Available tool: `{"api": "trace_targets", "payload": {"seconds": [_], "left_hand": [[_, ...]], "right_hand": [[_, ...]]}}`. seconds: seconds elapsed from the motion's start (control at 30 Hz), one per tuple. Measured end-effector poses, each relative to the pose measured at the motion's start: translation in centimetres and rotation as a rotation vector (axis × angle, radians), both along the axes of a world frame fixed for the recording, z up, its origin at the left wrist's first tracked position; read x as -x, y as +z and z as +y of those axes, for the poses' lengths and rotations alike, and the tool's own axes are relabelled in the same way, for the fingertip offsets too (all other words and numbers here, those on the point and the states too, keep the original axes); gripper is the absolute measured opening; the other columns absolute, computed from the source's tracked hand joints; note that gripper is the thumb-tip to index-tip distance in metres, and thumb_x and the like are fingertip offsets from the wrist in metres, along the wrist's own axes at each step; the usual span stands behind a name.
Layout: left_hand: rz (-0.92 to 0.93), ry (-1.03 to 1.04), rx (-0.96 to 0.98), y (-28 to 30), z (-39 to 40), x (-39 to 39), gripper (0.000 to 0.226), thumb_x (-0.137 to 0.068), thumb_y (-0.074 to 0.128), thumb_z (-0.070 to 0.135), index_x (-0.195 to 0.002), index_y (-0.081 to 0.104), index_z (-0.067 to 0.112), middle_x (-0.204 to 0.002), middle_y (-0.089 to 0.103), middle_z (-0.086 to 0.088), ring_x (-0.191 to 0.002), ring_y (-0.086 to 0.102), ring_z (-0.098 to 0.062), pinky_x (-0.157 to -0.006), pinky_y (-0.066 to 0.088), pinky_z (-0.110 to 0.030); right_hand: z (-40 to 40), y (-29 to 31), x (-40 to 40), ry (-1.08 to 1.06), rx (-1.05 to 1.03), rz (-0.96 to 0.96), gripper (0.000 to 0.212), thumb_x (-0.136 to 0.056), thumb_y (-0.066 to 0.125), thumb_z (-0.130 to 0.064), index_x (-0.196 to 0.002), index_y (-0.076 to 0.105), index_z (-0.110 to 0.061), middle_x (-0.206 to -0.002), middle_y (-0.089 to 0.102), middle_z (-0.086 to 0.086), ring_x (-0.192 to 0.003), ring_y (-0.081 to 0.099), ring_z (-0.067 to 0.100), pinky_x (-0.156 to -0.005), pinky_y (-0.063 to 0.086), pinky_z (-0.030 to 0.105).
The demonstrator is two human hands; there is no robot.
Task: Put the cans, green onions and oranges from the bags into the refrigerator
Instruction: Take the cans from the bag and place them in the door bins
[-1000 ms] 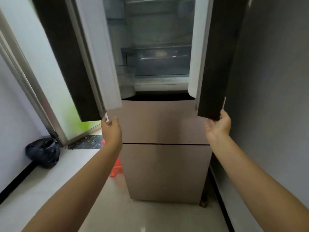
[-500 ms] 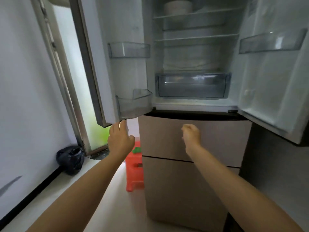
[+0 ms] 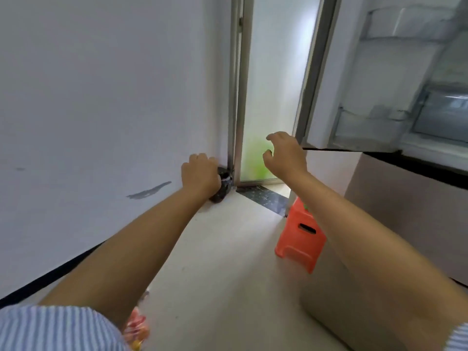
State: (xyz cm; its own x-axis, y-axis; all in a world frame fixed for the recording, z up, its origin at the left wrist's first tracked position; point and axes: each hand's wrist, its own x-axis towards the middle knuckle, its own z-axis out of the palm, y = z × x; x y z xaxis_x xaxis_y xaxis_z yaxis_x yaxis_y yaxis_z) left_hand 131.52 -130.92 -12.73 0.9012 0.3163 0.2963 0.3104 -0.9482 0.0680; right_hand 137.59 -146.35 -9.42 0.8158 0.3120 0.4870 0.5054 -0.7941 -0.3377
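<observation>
Step in hand: fetching the bags; nothing from them is in the refrigerator (image 3: 395, 117) that I can see.
Refrigerator: at the right, its upper door swung open, clear door bins showing, apparently bare.
Left hand (image 3: 201, 174): stretched toward the black bag (image 3: 224, 187) on the floor in the corner by the door frame; fingers curled, overlapping the bag's top, but whether it grasps the bag I cannot tell.
Right hand (image 3: 285, 155): in the air, fingers loosely curled and spread, holding nothing.
Other bag: a clear bag (image 3: 136, 328) with orange contents, likely the oranges, lies on the floor at the lower edge, partly hidden by the left arm.
Cans, green onions: not seen; a scrap of green shows on the orange stool (image 3: 300, 236), too hidden to name.
Next move: probably close on the black bag's top, lift it clear and carry it to the open refrigerator; the thin plastic calls for a gathered grip.
</observation>
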Motion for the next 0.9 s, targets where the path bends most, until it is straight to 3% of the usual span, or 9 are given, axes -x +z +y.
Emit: {"api": "trace_targets", "payload": {"seconds": [0.43, 0.73, 0.9], "left_hand": [[0.272, 0.404, 0.067, -9.1, 23.0, 1.9, 0.034, -0.093, 0.040, 0.009, -0.124, 0.052, 0.004, -0.126, 0.053, -0.013, -0.117, 0.048, -0.030, -0.090, 0.043, -0.035], [0.421, 0.536, 0.154, -15.5, 38.1, 5.0, 0.034, -0.095, 0.038, 0.013, -0.127, 0.049, 0.007, -0.129, 0.049, -0.011, -0.122, 0.043, -0.029, -0.095, 0.039, -0.034], [0.474, 0.464, 0.143, -17.6, 48.8, 8.0, 0.035, -0.095, 0.039, 0.013, -0.128, 0.049, 0.007, -0.128, 0.050, -0.012, -0.120, 0.044, -0.028, -0.094, 0.040, -0.034]], "right_hand": [[26.6, -9.7, -4.3, 0.529, 0.327, 0.141, 0.036, -0.091, 0.044, -0.015, -0.125, 0.052, -0.006, -0.130, 0.055, 0.012, -0.119, 0.049, 0.029, -0.096, 0.042, 0.036], [43.9, -15.8, -3.9, 0.677, 0.480, 0.259, 0.039, -0.093, 0.042, -0.017, -0.130, 0.048, -0.007, -0.135, 0.051, 0.012, -0.124, 0.045, 0.028, -0.099, 0.041, 0.038], [53.6, -19.5, -1.2, 0.654, 0.473, 0.351, 0.037, -0.092, 0.042, -0.018, -0.126, 0.051, -0.007, -0.129, 0.054, 0.011, -0.118, 0.049, 0.028, -0.095, 0.043, 0.038]]}}
